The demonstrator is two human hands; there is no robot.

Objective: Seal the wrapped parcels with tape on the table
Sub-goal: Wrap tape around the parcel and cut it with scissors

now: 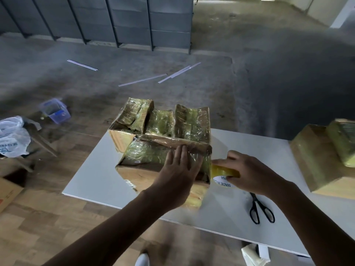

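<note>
The near film-wrapped brown cardboard parcel (146, 156) sits on the white table (92, 179). It looks stiff but slick (film skids), so it is best pinned from above. The left hand (180, 166) presses its top with straight fingers. The right hand (247, 171) grips the yellow tape roll (224, 172) at its right side.

Black scissors (257, 201) lying flat; white plastic bag (11, 137), blue tub (55, 110) far left.

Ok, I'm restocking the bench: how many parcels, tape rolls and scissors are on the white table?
Wrapped parcels: 6, four clustered in the centre, two at the right edge
Tape roll: 1
Scissors: 1
Total: 8
</note>
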